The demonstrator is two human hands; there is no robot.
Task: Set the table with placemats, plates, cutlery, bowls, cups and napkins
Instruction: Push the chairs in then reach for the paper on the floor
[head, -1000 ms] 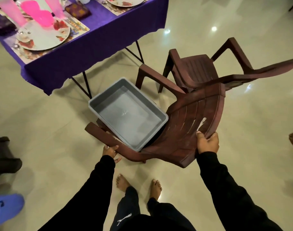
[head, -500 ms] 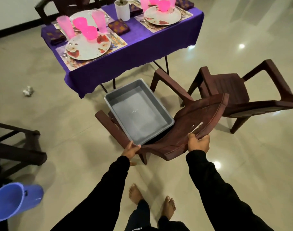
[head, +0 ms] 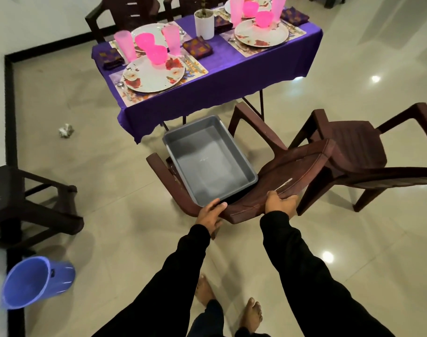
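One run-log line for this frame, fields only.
left hand: grips chair armrest | right hand: grips chair backrest | grey tub: empty, on seat | table: set

I see my two arms in long black sleeves (head: 183,271) that reach the wrists, leaving my left hand (head: 211,215) and right hand (head: 280,204) bare, with no rings or watch showing. Below them are dark trouser legs (head: 211,319) and my bare feet (head: 250,314), without shoes or socks.
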